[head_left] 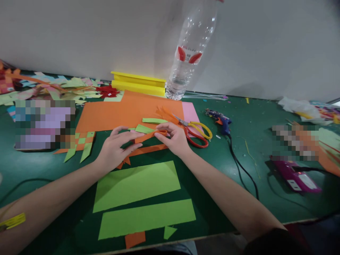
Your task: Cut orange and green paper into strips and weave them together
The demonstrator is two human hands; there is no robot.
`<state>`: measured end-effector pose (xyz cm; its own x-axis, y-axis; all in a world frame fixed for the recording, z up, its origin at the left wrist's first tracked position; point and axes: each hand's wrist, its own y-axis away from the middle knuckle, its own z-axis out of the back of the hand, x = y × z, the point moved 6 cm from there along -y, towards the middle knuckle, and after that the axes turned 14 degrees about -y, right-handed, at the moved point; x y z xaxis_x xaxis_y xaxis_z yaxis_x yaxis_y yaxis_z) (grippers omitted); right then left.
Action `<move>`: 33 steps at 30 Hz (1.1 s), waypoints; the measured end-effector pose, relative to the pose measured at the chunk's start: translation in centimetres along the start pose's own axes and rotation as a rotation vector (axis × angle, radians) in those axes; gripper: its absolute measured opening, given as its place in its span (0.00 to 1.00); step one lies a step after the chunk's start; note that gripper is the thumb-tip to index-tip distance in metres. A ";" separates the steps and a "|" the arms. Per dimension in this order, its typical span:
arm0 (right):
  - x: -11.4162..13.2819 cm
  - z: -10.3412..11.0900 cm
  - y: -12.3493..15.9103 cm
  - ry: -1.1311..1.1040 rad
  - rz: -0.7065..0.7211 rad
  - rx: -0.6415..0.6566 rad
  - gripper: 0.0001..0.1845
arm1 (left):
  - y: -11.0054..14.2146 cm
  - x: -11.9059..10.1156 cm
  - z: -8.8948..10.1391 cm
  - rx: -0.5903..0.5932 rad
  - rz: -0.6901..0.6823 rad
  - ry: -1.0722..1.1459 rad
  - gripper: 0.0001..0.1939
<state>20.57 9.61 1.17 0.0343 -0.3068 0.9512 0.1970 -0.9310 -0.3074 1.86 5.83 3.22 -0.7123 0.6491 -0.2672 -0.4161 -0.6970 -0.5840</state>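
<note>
Between both hands is an orange paper strip [148, 136], bent into a loop at its right end. My left hand [115, 146] pinches the strip's left end between thumb and fingers. The looped end is pinched by my right hand [174, 139]. Green paper strips [145, 129] lie just behind the hands, and another orange strip [148, 150] lies beneath them. Scissors [195, 129] with red and yellow handles rest right of my right hand. Nearer my body lie two wide green paper pieces [138, 182]. A woven orange-and-green paper piece [83, 141] sits left of my left hand.
A tall clear bottle [183, 71] stands against the wall beside folded yellow paper [138, 84]. Orange sheets [106, 115] lie behind the hands. To the right are a corded blue glue gun [221, 120] and a magenta device [294, 175]. Paper scraps [53, 86] pile up at back left.
</note>
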 end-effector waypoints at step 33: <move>0.1 -0.2 0.0 -0.005 0.025 0.032 0.10 | 0.3 -1.2 -0.5 0.029 -0.172 0.070 0.04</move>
<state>20.36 9.50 1.24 0.0450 -0.3289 0.9433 0.2277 -0.9160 -0.3302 2.88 5.00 2.97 -0.5882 0.7786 -0.2186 -0.5455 -0.5815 -0.6035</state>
